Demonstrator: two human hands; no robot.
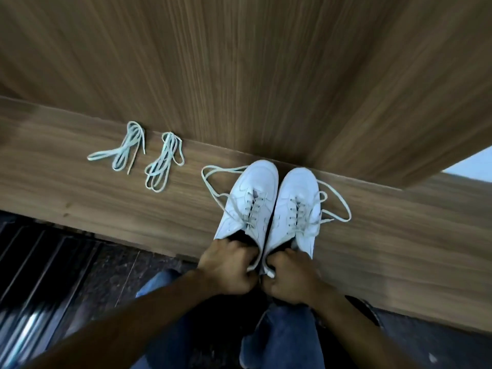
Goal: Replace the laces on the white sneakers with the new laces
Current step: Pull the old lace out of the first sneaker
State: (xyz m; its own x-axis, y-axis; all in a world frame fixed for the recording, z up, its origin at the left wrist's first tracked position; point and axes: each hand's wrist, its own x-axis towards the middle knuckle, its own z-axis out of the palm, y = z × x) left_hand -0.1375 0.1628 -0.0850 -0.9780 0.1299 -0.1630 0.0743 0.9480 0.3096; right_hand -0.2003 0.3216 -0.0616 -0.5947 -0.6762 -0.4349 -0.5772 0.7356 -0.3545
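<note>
My left hand (226,265) grips heel of left sneaker (246,206); my right hand (291,275) grips heel of right sneaker (295,209), fingers curled. Pair side by side at ledge (80,198) near edge, heels overhanging toward me. Long axes run near edge to back panel (239,62), toes touching panel. Old laces (210,182) threaded but untied, ends trailing. Step: positioning pair, I judge. Next: release heels, pull old lace out eyelet by eyelet. New laces (162,163), two bundles, lie well left by panel.
</note>
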